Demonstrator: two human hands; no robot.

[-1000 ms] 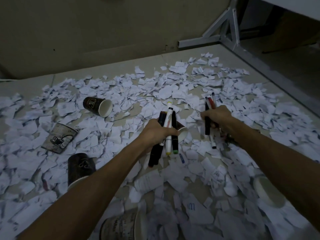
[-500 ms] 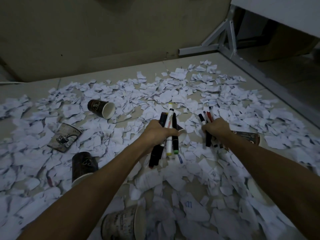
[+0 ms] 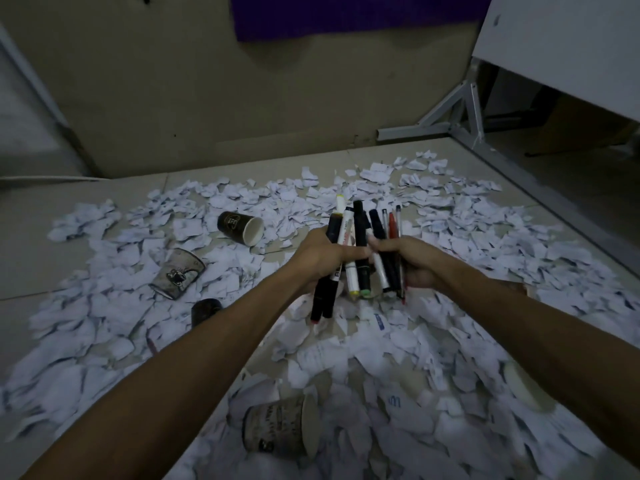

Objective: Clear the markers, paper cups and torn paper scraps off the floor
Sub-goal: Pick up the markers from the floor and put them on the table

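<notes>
Above the middle of the littered floor (image 3: 242, 174), the left hand (image 3: 320, 256) and right hand (image 3: 414, 263) are each gripping a fistful of markers (image 3: 360, 237), knuckles touching, seemingly merging both bundles for carrying.

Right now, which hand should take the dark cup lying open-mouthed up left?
Left, though neither is free. The left hand is nearer the dark cup; the right hand would cross over. Both grip markers.

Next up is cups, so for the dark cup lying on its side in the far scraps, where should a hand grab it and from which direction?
Grip the dark cup across its sidewall from above: it lies on its side, mouth facing right, wall exposed.
</notes>
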